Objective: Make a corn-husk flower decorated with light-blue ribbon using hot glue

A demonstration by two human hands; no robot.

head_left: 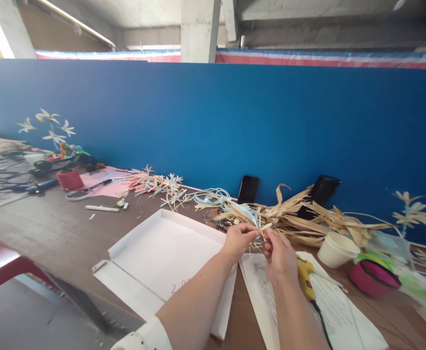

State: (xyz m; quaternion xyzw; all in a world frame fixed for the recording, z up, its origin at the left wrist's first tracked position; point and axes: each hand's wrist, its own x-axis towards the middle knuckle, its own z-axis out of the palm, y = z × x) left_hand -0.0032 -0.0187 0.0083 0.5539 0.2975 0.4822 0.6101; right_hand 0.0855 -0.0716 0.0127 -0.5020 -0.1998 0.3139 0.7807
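Close together above the table, my left hand (239, 241) and my right hand (281, 253) both pinch a small pale husk flower (265, 227). Fingers hide much of it, and a light blue strip shows just behind. Under my left forearm lies a flat white open box (154, 248) with pink writing on its bottom. A yellow glue gun (306, 278) rests on printed paper sheets (332, 301) to the right of my right wrist. Dried corn husks (293, 214) are heaped behind my hands.
A blue partition (213, 121) runs along the back, with a phone (248, 189) leaning on it. At the right stand a white cup (338, 250) and a pink container (373, 278). Finished husk flowers (54, 127) stand at the far left, and a red chair (1, 262) is at lower left.
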